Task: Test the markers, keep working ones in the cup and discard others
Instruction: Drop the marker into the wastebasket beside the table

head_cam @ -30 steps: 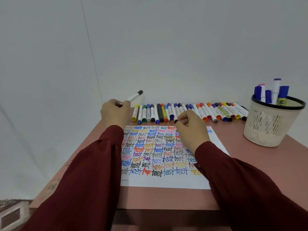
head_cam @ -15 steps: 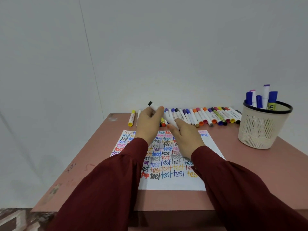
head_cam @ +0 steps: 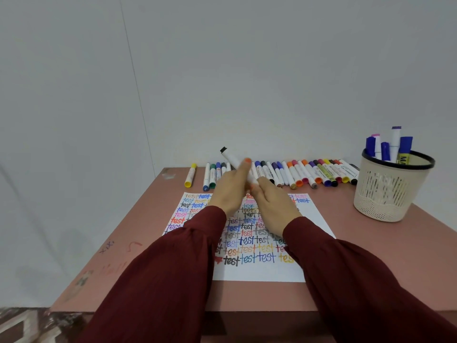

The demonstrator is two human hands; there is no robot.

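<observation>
My left hand (head_cam: 231,188) grips a white marker with a black end (head_cam: 231,158), tilted up and to the left above the paper. My right hand (head_cam: 273,205) meets it and pinches the marker's lower end. A row of coloured markers (head_cam: 306,172) lies along the back of the pink table (head_cam: 138,233). A single yellow marker (head_cam: 190,175) lies apart at the left. The white test sheet (head_cam: 257,271), covered with the word "test" in many colours, lies under my hands. A beige mesh cup (head_cam: 388,191) at the right holds several blue and purple markers.
The table stands against a white wall. Its left and front edges are near, with patterned floor (head_cam: 22,325) below at the bottom left. Faint pen marks show on the table's left side.
My left hand carried the black-ended marker from the left to the middle, and my right hand came up to take hold of its lower end. The view shifted slightly left.
</observation>
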